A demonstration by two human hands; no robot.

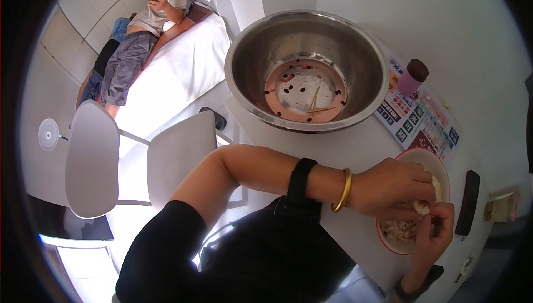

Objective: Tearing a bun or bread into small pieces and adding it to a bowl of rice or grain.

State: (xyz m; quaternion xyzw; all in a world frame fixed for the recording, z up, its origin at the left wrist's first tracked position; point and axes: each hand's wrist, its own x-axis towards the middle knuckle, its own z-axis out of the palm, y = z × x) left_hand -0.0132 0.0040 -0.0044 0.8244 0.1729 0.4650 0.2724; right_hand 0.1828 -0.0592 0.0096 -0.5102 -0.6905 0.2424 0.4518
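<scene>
My left hand, with a gold bangle and a black strap on its arm, reaches across over a white bowl with a red rim. Between its fingers is a small pale piece of food, possibly bread. My right hand pinches the same piece from the near side. Crumbled pale bits with brown specks lie in the near part of the bowl. Partly hidden behind my left fingers, a larger smooth white piece rests inside the far side.
A large steel basin holds dark seeds, reddish scraps and toothpicks. Beside it a pink jar with a brown lid stands on printed sheets. A dark phone-like slab lies right of the bowl. Beyond the chairs, a person reclines with a phone.
</scene>
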